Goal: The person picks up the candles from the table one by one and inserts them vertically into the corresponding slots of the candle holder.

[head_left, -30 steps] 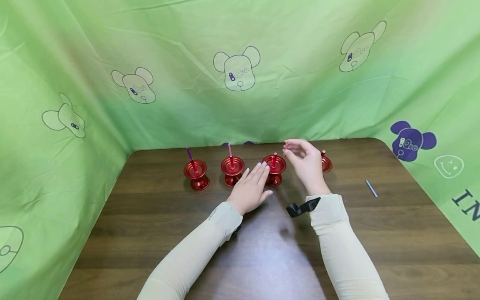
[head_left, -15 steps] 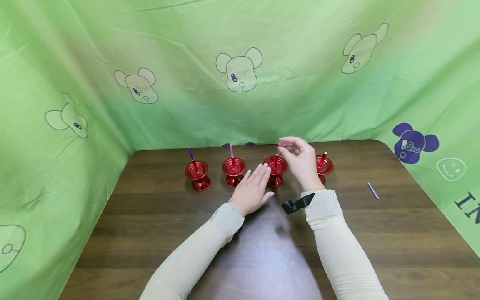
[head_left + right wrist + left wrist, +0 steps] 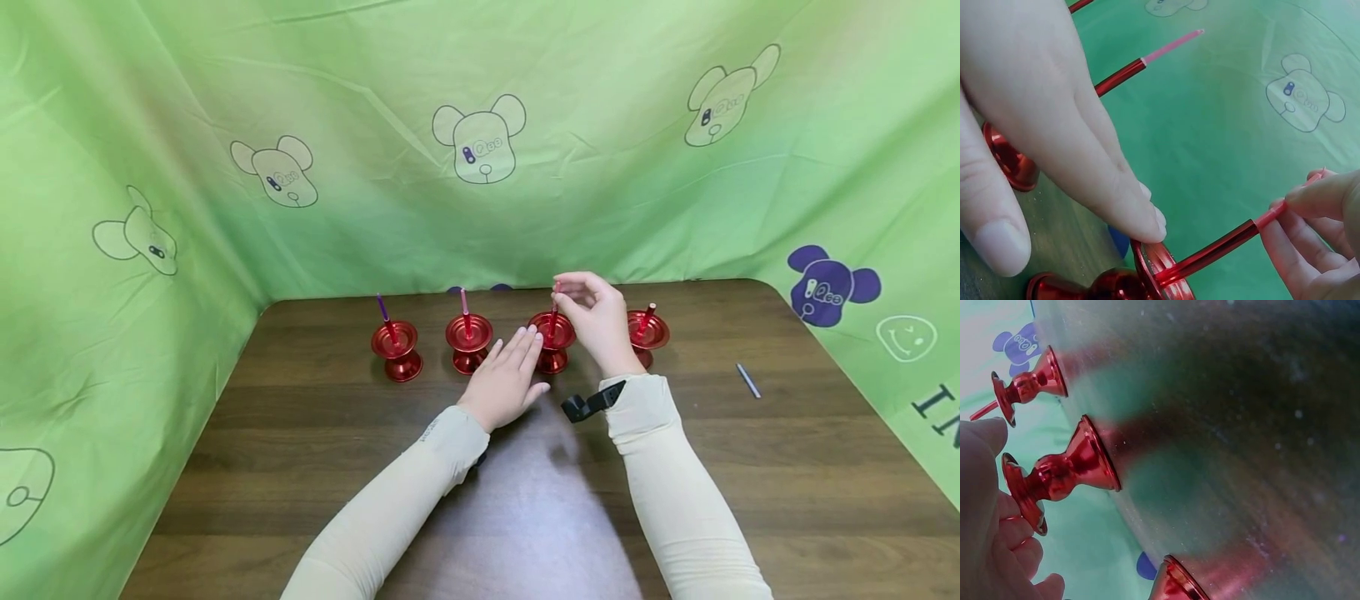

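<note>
My right hand point(image 3: 600, 321) pinches a thin pinkish-red candle point(image 3: 1269, 214) between thumb and fingers. In the right wrist view the candle's lower end meets the top of the red tube point(image 3: 1216, 250) rising from the third shiny red candle holder point(image 3: 553, 360). My left hand point(image 3: 504, 380) lies with fingers straight, the fingertips on that holder's rim. Left of it, the second holder point(image 3: 465, 335) bears a pink candle point(image 3: 463, 300), and the leftmost holder point(image 3: 400, 367) a purple candle point(image 3: 382, 307). The fourth holder point(image 3: 657, 333), partly behind my right hand, has a bare tube.
A pale blue candle point(image 3: 747, 380) lies at the right of the wooden table point(image 3: 300, 467). Green cloth point(image 3: 360, 225) with printed bear heads hangs behind and along both sides. A black wrist camera point(image 3: 592, 402) sits by my right cuff.
My right hand has moved left with the candle, bringing it from beside the third holder to the top of its tube. More of the fourth holder shows. My left hand stays in place.
</note>
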{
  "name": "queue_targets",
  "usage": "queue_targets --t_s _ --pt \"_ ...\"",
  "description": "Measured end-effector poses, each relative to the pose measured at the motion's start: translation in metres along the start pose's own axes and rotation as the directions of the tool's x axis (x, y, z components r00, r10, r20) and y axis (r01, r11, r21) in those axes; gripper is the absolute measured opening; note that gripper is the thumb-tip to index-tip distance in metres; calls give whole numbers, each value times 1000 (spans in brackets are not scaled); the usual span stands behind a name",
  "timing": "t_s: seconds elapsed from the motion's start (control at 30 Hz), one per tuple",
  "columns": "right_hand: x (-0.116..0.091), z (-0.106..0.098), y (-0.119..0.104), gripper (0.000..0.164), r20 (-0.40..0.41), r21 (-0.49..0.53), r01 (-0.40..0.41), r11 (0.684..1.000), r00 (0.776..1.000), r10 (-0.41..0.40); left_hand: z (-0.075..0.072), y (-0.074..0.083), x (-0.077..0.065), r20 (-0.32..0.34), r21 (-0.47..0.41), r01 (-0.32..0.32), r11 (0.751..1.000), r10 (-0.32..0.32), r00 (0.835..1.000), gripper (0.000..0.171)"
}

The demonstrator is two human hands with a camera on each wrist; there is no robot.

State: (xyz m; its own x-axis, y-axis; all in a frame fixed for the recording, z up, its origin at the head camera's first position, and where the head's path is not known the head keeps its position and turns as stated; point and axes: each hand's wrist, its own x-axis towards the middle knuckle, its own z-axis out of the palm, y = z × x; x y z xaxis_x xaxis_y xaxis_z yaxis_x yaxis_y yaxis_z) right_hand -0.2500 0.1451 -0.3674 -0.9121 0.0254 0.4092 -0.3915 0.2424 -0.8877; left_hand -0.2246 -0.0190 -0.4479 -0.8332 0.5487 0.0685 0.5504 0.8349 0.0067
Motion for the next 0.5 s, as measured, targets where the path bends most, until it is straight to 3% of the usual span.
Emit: queue_targets --t_s 0.3,0.5 --pt "-1 4 3 25 -3 -47 8 999 1000 -8 1 0 -1 -7 16 -1 1000 1 1000 75" --pt "0 5 15 25 -9 7 2 1000 1000 -2 0 0 -2 -5 12 -6 1000 6 1000 75"
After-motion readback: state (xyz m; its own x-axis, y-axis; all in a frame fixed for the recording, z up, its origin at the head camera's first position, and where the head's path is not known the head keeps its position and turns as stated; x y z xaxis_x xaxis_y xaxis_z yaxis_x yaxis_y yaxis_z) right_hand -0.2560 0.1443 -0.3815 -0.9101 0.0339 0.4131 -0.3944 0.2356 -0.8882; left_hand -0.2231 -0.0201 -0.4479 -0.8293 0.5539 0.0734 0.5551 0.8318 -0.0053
